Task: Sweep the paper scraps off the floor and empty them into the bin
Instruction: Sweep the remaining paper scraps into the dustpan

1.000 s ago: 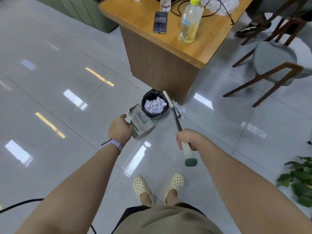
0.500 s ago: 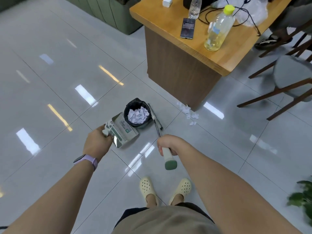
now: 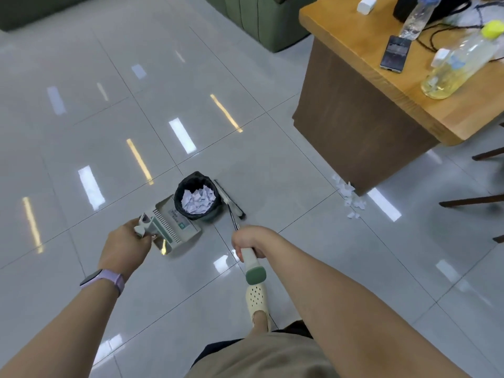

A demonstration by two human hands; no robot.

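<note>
- The dustpan [image 3: 174, 227] is gripped at its handle by the left hand [image 3: 126, 248], fingers curled round it; the pan lies just ahead of that hand, its far edge at the bin [image 3: 197, 196].
- The broom [image 3: 234, 214] is gripped by the right hand [image 3: 246, 240], fingers wrapped round the white handle; the green handle end sticks out behind the hand, and the brush head lies on the floor [image 3: 109, 132] ahead of it, just right of the bin.
- The bin, lined in black, is seen ahead of both hands and between them, with white scraps inside.
- More scraps [image 3: 350, 199] are scattered on the floor well ahead and to the right of the right hand, at the foot of the desk [image 3: 354, 110].
- A purple band [image 3: 105, 279] is worn on the left wrist.
- On the desk, far right of the hands, a phone [image 3: 395, 55] and a bottle [image 3: 461, 61] are seen.
</note>
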